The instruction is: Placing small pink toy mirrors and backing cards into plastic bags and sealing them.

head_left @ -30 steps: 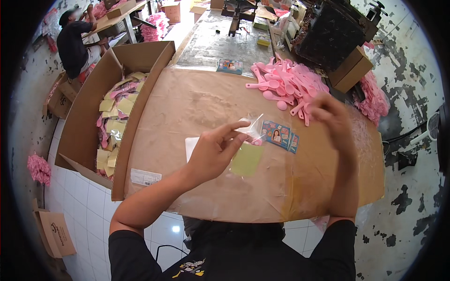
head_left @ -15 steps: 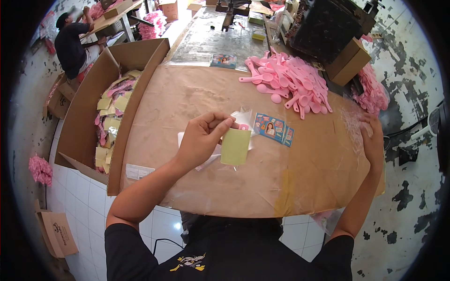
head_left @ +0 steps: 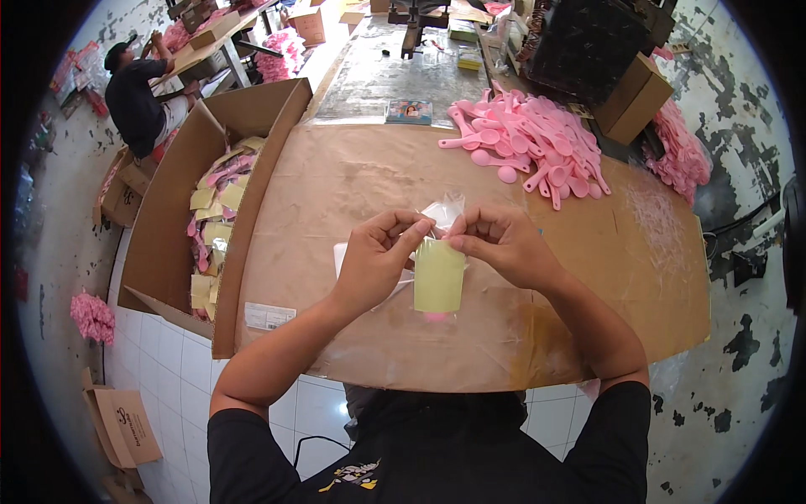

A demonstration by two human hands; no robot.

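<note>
Over the middle of the table, a pale yellow-green card (head_left: 438,281) hangs upright in what looks like a small clear plastic bag. A bit of pink plastic (head_left: 437,317) shows below the card. My left hand (head_left: 376,256) pinches the bag's top at the left. At the top right, my right hand (head_left: 510,248) closes finger and thumb on the bag, close to the left fingertips. White and clear plastic bags (head_left: 449,207) lie on the table behind. My right hand hides nearly all of the blue printed cards beside them.
Pink measuring spoons (head_left: 546,143) are heaped at the back right of the cardboard-covered table (head_left: 327,185). To the left, a large carton (head_left: 231,252) holds packed spoons with cards. A blue card stack (head_left: 409,112) lies farther back. Another person (head_left: 134,97) sits at the far left.
My right hand has come in from the plastic at the table's right side and now grips the bag's top right. The left hand keeps its pinch. The whole view has shifted slightly.
</note>
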